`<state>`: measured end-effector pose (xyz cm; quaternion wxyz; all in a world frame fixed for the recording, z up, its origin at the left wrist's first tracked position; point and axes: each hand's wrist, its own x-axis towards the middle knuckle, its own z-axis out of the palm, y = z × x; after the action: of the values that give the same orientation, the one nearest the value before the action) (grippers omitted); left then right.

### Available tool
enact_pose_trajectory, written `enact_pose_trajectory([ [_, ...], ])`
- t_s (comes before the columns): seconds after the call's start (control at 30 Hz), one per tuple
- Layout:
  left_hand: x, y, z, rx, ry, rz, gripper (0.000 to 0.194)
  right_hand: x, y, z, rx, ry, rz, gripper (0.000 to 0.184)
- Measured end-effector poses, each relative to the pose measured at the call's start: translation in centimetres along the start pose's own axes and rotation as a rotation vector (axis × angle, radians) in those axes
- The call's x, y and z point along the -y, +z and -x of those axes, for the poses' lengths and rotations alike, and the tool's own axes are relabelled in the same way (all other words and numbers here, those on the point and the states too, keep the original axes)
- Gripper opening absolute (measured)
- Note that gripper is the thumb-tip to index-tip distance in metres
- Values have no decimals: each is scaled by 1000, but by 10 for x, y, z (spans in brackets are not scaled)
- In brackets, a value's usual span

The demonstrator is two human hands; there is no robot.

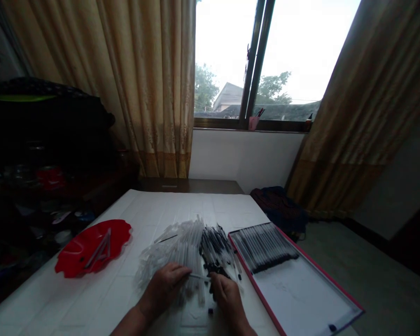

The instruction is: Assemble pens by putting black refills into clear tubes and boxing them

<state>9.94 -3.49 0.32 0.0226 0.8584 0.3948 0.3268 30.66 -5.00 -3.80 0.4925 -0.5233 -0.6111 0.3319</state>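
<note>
A slim, pale, straight plastic tube (199,276) lay nearly level between the two hands, at the lower centre of the frame. The left hand (166,282) pinched its left end between thumb and forefinger; the right hand (227,296) pressed thumb and fingertips together about the opposite end, and whether a small part was also gripped there could not be told. Good execution probably called for both pinches on one shared axis, set close to the ends and kept light, since so thin a tube might bow under a skewed push. Directly beyond the hands spread a loose heap of translucent whitish plastic tubes (187,247), with a bundle of clear, black-ended tubes (215,242) just to its right; wrists held clear of both would likely avoid scattering them. A small black plastic cap (210,311) lay near the bottom edge. At lower right, a shallow rectangular tray with a pinkish-red rim and white base (301,294) bore a neat row of clear, black-tipped tubes (266,245). At centre left, a red, scalloped plastic dish (72,252) held several clear strips (100,252). All rested on a white table (73,303).
</note>
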Motion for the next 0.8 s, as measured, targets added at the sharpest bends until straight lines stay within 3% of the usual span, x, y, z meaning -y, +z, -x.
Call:
enact_pose_trajectory([
  [0.23, -1, 16, 2, -69, -49, 35, 25, -7, -1, 4, -134, 2, -164, 43],
  [0.4, 0, 24, 10, -108, -38, 58, 26, -10, -3, 5, -87, -13, -88, 36],
  [0.63, 4, 33, 14, -143, -12, 72, 27, -14, -3, 3, -35, 2, 27, 45],
  [0.8, 6, 34, 16, -149, -9, 61, 29, -15, -1, 5, -97, -5, -53, 30],
])
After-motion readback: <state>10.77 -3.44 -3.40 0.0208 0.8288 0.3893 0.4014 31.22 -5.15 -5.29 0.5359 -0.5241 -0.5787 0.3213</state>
